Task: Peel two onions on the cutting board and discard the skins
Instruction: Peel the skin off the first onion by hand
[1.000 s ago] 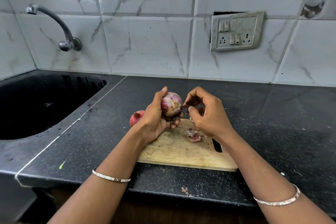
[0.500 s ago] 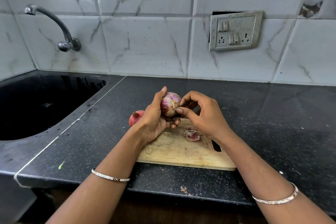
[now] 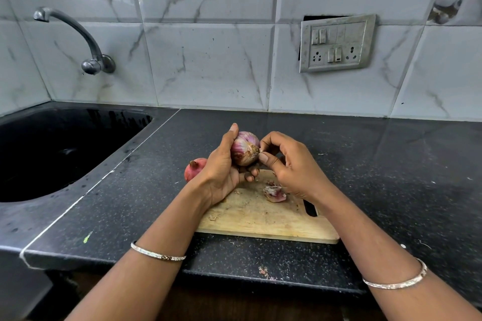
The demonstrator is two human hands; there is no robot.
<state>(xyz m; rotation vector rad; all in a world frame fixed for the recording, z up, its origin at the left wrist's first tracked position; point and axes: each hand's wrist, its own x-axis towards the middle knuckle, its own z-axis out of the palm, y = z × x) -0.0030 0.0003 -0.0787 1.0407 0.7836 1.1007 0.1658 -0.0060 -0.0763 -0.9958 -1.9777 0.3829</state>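
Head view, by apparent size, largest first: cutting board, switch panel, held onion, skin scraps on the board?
1. cutting board, partly hidden by arms
2. switch panel, though farther from the camera
3. held onion
4. skin scraps, only slightly smaller than the onion

Black speckled countertop (image 3: 365,164), sink (image 3: 104,117) cut in at left.
Wooden cutting board (image 3: 260,219) lies flat near the front edge, handle slot to the right. Red onion (image 3: 193,171) sits on the stone at the board's far-left corner, partly hidden; contact with the board unclear. Green scrap (image 3: 87,237) front left, well apart. Pinkish skin flecks (image 3: 264,271) at the front lip, just ahead of the board.
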